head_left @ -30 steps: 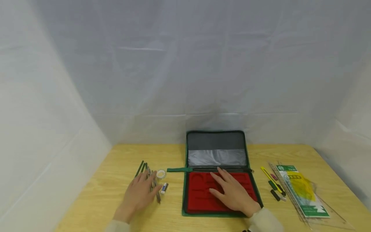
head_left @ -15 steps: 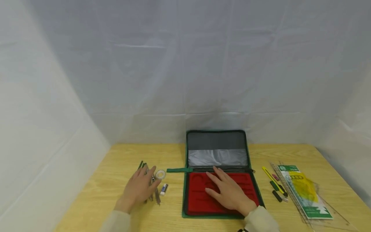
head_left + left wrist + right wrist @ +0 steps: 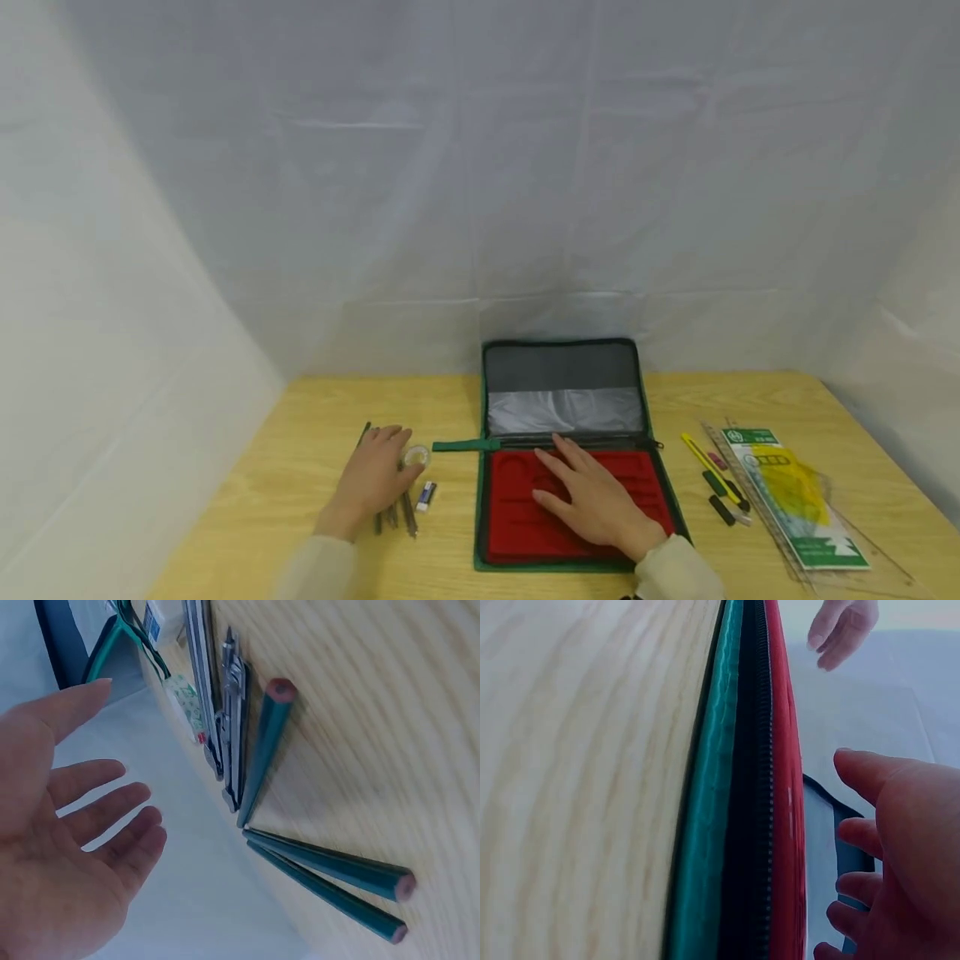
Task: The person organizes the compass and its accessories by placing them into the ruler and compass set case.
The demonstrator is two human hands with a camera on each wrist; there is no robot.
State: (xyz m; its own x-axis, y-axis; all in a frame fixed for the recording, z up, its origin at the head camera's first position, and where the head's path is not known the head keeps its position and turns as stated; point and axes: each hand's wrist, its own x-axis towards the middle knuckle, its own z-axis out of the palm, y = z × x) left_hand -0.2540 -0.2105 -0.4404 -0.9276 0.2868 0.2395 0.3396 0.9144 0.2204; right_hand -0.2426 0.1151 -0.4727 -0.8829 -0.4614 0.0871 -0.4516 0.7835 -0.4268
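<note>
My left hand point(image 3: 371, 475) hovers palm down, fingers relaxed, over dark green pencils and slim metal drawing tools on the left of the table. In the left wrist view, a pencil point(image 3: 268, 739) lies next to a metal compass point(image 3: 234, 724), with two more pencils point(image 3: 337, 868) to one side; the hand is apart from them all. A white ring point(image 3: 416, 456) and a small eraser point(image 3: 426, 497) lie just right of this hand. My right hand point(image 3: 600, 508), fingers spread, is over the red moulded tray point(image 3: 517, 537) of an open green zip case point(image 3: 558, 367), holding nothing.
Right of the case lie a yellow craft knife point(image 3: 701, 454), small dark green and black blocks point(image 3: 722, 510), clear rulers and a green-and-white packet point(image 3: 810, 529) with a yellow piece. A green strap point(image 3: 457, 446) sticks out left of the case. White sheeting walls surround the table.
My left hand has shifted slightly forward and right, its fingers closer together, covering more of the pencils. The right hand stays over the tray, nearly still.
</note>
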